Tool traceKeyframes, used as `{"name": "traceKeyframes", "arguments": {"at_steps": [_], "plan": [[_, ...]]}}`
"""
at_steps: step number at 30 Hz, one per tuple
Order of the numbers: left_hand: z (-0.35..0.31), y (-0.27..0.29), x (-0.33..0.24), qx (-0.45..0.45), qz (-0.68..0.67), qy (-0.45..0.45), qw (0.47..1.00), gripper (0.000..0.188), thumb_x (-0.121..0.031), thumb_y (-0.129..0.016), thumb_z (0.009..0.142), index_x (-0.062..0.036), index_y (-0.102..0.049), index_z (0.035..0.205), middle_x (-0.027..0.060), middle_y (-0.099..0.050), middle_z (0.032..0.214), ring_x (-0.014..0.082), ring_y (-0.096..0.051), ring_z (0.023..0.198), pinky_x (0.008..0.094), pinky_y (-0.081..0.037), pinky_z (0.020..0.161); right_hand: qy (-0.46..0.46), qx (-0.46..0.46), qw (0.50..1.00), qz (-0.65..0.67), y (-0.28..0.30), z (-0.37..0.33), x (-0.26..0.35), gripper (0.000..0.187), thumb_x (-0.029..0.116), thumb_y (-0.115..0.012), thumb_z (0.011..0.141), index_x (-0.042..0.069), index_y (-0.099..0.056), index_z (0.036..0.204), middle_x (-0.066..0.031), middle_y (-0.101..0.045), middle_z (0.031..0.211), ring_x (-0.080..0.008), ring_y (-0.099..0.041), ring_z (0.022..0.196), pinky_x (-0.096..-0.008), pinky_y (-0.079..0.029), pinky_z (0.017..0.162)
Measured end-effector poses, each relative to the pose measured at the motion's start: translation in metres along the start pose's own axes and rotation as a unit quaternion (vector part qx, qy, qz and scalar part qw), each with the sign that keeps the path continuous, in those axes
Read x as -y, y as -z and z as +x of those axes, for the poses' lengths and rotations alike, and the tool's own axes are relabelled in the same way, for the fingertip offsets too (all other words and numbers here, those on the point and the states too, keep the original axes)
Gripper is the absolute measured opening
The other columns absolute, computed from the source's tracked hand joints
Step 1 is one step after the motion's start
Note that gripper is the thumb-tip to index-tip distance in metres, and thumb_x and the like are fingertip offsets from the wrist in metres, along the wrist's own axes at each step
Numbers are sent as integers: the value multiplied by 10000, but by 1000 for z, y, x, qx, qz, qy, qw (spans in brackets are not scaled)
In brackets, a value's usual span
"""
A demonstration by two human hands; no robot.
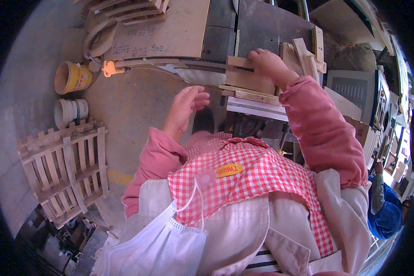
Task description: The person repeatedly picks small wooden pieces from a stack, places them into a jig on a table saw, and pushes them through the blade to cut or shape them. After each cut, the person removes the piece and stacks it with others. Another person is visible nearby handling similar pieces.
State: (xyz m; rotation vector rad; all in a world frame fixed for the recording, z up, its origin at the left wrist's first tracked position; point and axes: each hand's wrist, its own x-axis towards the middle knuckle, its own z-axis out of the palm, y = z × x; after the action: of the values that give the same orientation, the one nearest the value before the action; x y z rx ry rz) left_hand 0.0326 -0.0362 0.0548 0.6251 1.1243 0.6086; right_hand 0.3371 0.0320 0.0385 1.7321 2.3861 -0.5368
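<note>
Pinks, checks and pale wood

Pink sleeves; a red-and-white checked apron with a yellow label; a white mask; a yellow bucket beside a white bucket; pale tan pallet and planks; grey floor.

Bright, even daylight, soft shadows only; the concrete floor looks slightly washed out. Heavy fisheye: straight edges bow toward the rim, corners vignette to black. The face mask at the bottom is soft, probably too close to focus.
</note>
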Motion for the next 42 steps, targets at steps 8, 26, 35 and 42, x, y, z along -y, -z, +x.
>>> {"name": "traceKeyframes", "arguments": {"at_steps": [8,26,35,42], "plan": [[5,2,0,13,7,4,1000,353,-321,-462,1003,-26,-540,1180,107,-656,1045,185,-646,910,323,-503,824,-2,-12,1000,14,6,1,-4,282,81,-600,759,59,-576,1039,-158,-603,1035,-368,-576,1034,-437,-483,893],[16,-4,-7,20,23,18,999,361,-329,-490,990,-28,-555,1178,107,-653,1038,190,-643,916,324,-498,833,44,-58,997,-28,11,32,-31,179,112,-605,797,47,-621,962,-180,-625,1006,-371,-617,962,-438,-517,837],[51,-21,-18,29,84,0,996,332,-344,-512,974,-53,-570,1123,81,-653,1014,150,-631,871,291,-480,769,31,-66,997,-28,23,49,-52,198,200,-558,863,36,-607,963,-175,-639,980,-373,-619,958,-451,-519,817],[103,-40,-22,-6,199,-82,977,373,-339,-501,974,-13,-586,1134,81,-654,1022,139,-621,859,269,-477,757,42,13,999,17,16,57,-64,256,145,-535,857,78,-619,1090,-143,-622,1054,-361,-593,1011,-441,-489,869]]}}
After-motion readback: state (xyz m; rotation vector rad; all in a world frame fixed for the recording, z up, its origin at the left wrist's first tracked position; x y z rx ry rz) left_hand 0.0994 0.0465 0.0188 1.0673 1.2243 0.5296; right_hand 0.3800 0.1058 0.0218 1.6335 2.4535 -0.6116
